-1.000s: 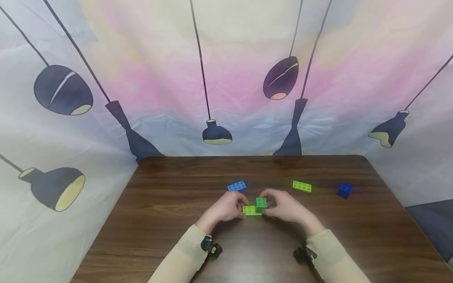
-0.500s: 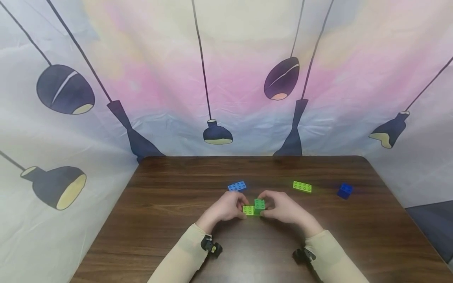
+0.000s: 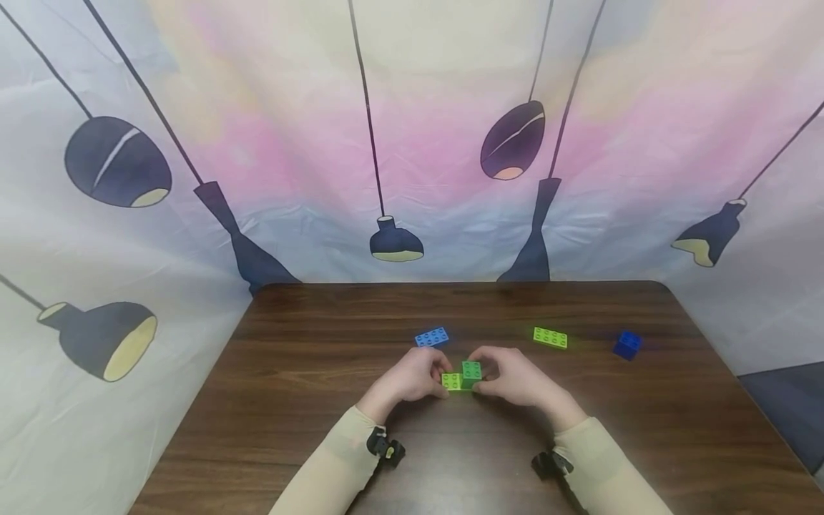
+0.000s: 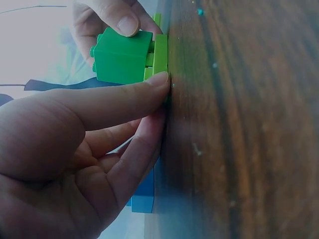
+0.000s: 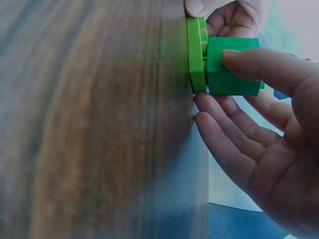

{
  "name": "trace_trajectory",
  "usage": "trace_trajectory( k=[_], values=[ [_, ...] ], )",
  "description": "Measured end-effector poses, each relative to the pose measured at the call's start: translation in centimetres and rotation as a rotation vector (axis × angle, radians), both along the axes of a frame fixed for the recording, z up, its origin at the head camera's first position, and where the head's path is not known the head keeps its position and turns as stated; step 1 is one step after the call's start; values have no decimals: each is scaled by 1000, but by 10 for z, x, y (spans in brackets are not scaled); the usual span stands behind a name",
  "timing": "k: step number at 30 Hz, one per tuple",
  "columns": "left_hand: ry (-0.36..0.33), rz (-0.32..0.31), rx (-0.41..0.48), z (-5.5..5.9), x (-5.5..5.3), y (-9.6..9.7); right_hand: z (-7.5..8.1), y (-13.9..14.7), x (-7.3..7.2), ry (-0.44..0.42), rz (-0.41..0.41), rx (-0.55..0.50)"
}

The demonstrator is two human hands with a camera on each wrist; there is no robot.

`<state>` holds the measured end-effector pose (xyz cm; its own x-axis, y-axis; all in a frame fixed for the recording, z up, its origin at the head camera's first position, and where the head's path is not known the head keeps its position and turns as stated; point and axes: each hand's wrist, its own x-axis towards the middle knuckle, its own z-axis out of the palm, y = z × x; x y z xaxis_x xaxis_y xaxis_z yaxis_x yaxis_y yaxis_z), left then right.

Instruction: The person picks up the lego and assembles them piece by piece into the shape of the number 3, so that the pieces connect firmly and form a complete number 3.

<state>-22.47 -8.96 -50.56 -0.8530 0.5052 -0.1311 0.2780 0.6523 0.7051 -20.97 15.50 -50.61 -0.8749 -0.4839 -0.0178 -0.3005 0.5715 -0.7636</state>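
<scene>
A lime-green building plate (image 3: 450, 381) lies flat on the table, its left end pinched between thumb and fingers of my left hand (image 3: 415, 375). My right hand (image 3: 518, 375) grips a green square brick (image 3: 472, 373) over the plate's right half. In the left wrist view the green brick (image 4: 123, 55) leans slightly, and studs show between it and the lime plate (image 4: 160, 52). The right wrist view has my thumb on the near face of the brick (image 5: 232, 74), which is right at the studs of the plate (image 5: 195, 55).
Just beyond my left hand lies a light-blue plate (image 3: 431, 337). Farther right are another lime-green plate (image 3: 550, 338) and a dark-blue brick (image 3: 627, 345). The brown wooden table (image 3: 322, 322) ends at a cloth backdrop (image 3: 438, 143) printed with lamps.
My right hand has shifted the green brick slightly left along the lime plate, mostly in the first half second. The left hand keeps its hold, and the other pieces stay where they were.
</scene>
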Motion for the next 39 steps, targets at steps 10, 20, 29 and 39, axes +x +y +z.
trace_trajectory(
  k=[10,20,29,39],
  values=[
    [-8,7,-18,2,3,0,1,-3,4,12,-26,15],
    [-13,16,2,3,6,1,4,-6,5,74,-38,79],
    [-6,13,-4,2,4,0,3,-7,5,109,-24,90],
    [-1,5,0,1,2,0,3,-7,4,135,-2,109]
  ],
)
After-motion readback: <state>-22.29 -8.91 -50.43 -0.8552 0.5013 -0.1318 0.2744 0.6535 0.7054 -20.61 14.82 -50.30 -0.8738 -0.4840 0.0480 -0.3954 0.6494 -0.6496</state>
